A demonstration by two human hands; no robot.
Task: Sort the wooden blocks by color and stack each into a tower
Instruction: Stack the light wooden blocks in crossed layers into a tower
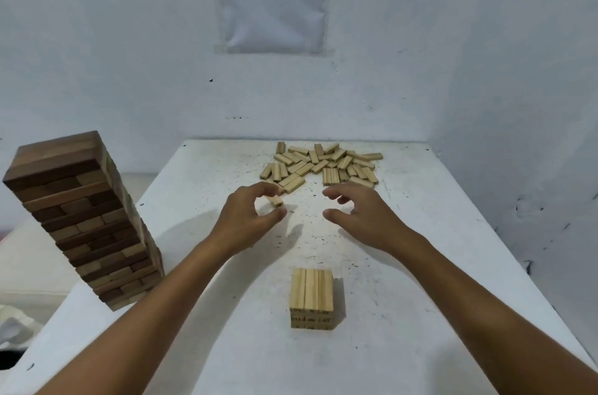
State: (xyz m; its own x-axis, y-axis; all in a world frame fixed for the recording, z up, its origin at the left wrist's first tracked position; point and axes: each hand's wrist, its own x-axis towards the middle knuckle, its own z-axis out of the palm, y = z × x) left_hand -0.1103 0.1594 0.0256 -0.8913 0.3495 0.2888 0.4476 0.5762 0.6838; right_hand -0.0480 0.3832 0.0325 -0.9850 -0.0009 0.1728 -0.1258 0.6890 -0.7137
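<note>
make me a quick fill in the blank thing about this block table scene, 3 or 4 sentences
1. The left hand pinches one pale ____ between its fingers.
2. The right hand is open and holds ____.
3. The loose pile lies at the ____ end of the table, by the wall.
4. The tall tower at the left is built of ____ blocks, unlike the short pale stack.

Missing words: block; nothing; far; brown
</note>
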